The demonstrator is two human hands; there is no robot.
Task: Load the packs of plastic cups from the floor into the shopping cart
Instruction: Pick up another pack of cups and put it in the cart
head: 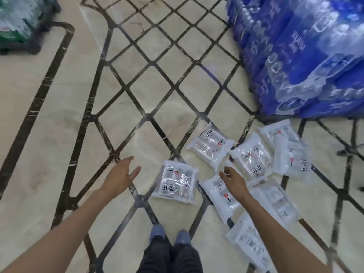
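- packs of plastic cups point(242, 174) are all lying flat on the floor point(59, 125), bunched up to the right of your feet, some overlapping each other
- one pack point(175, 182) sits a bit apart on the left edge of the bunch, straight ahead of your shoes point(169, 236), white wrapper with a clear window and red dot logo
- another pack point(211, 146) lies tilted further out, and a third point(251, 158) is right beside it, touching or nearly so
- your left hand point(121, 175) is out over bare floor, left of that lone pack, fingers spread loose, grip open and holding nothing
- your right hand point(233, 179) hangs above the middle of the bunch, over a pack point(220, 194) that's partly hidden under your forearm; fingers are relaxed and apart, nothing in that grip either
- can't tell if the right fingertips are actually touching a wrapper or just above it
- big stack of blue shrink-wrapped water bottle cases point(299, 52) fills the top right, its bottom edge close to the farthest packs
- green wrapped goods point(17, 22) on a dark base sit in the top left corner, blurry
- floor is pale marble with dark diamond-pattern strips
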